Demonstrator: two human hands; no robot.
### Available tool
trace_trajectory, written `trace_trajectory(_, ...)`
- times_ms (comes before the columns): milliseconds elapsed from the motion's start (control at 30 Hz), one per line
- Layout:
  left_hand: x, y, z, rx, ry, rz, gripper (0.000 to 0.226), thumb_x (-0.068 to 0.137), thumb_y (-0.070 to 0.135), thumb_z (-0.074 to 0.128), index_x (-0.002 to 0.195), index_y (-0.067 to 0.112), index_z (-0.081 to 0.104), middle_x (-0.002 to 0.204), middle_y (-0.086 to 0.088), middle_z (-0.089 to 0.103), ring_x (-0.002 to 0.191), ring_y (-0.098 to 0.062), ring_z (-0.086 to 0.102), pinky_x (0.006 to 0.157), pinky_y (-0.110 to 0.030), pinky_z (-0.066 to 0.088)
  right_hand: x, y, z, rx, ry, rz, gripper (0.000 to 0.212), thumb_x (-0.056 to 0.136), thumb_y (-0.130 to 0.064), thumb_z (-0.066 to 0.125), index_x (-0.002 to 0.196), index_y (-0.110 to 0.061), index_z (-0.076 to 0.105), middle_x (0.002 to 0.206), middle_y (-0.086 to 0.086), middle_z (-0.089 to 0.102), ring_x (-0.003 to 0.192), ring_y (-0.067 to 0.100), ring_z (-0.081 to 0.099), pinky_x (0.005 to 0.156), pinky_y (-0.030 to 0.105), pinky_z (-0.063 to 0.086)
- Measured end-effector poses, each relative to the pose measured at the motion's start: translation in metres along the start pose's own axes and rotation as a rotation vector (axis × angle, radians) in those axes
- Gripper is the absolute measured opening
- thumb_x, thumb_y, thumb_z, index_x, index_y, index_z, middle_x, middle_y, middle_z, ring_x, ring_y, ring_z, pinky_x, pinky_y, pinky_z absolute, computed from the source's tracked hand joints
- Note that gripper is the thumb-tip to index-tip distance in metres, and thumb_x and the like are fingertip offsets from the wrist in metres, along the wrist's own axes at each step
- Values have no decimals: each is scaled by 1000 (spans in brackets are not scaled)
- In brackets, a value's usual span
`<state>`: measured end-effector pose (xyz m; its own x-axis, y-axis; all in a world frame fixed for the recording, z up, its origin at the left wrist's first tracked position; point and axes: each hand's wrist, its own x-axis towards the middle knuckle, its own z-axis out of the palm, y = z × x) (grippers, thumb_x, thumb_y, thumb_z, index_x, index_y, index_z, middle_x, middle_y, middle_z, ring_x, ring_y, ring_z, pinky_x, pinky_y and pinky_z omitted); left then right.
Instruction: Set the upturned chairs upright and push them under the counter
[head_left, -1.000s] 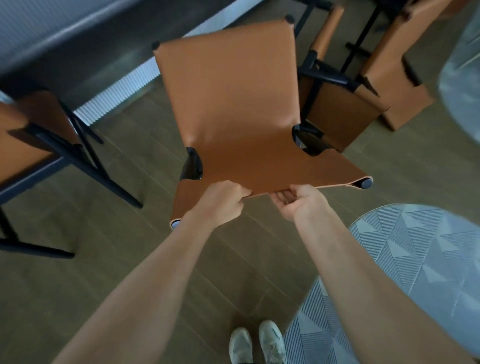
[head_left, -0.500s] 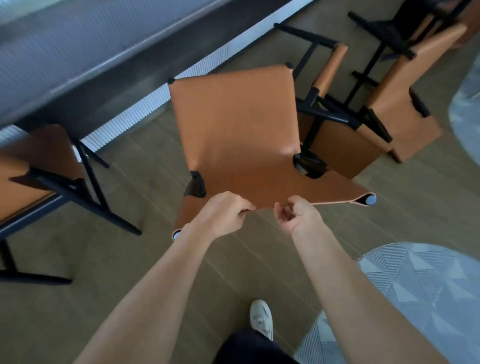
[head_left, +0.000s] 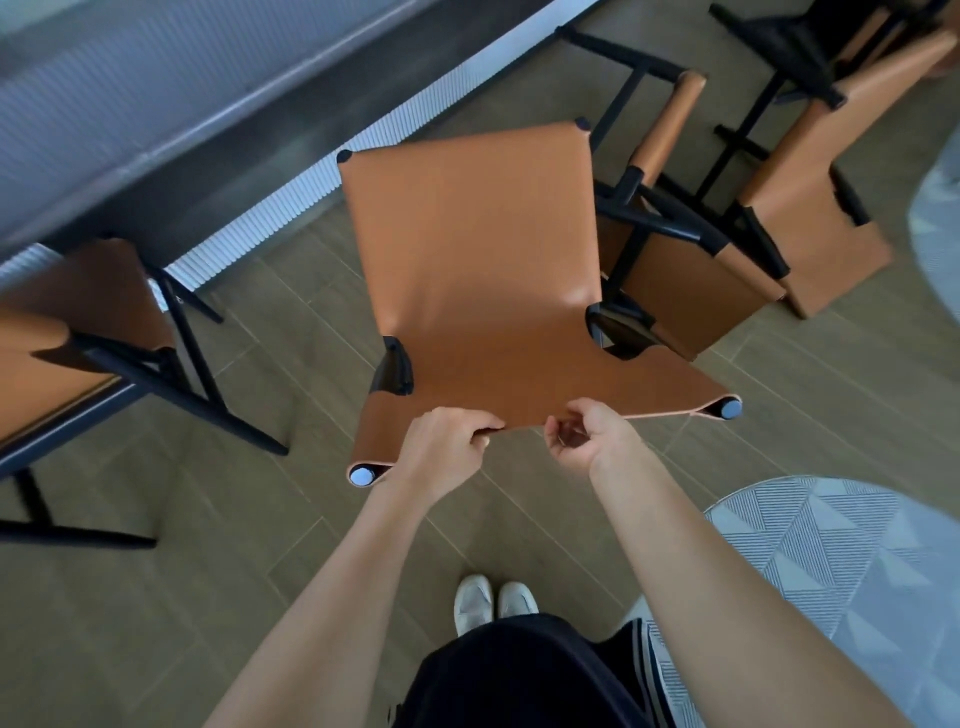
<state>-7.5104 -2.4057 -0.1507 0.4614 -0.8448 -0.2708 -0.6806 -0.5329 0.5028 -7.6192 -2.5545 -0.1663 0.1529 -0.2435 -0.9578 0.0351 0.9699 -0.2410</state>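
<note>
Tan chair is held upright at centre, with the counter at 11 o'clock. Its top edge is gripped by the left hand; the right hand is curled just beside it, hold unclear.

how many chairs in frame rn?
4. Centre chair, upright, gripped by the left hand; left chair by the counter; two upturned at right: near chair, far chair. Black frame top right may be a fifth.
</note>
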Motion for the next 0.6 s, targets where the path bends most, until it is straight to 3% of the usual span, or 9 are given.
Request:
trace_trajectory(67,-4,1,4,-159,45,-111,28,91,11,59,112,26,72,115,11,70,111,-10,61,94,-31,49,-2,-1,-2,-23,-11,6,16,97,-15,55,86,-4,49,82,11,51,67,21,52,40,25,50)
trace_trajectory(233,-29,6,2,-912,213,-316,15,89,8,65,90,19,75,93,6,75,96,-6,68,87,-20,50,-11,-5,-5,-66,-19,10,20,99,-23,54,93,-4,55,91,13,66,77,26,63,66,36,55)
trace_trajectory(367,-42,7,-3,-1425,271,-433,14,93,13,61,97,4,71,95,-13,75,95,-23,71,86,-30,55,-17,0,-5,-24,-34,-14,23,101,-22,51,90,-2,53,89,15,63,76,26,62,72,36,53)
trace_trajectory(533,-51,4,13,-1609,49,-768,38,95,33,58,101,-4,66,97,-18,74,91,-28,72,76,-34,57,-14,4,-10,-60,-36,-85,17,101,-21,49,99,-4,52,103,16,64,81,26,63,63,36,51)
trace_trajectory(600,-47,0,18,-1676,38,-885,45,92,37,62,102,-6,66,99,-19,73,94,-29,70,75,-36,57,-12,2,-13,-47,-24,-126,15,99,-18,53,106,-5,50,100,17,62,80,29,62,57,39,51)
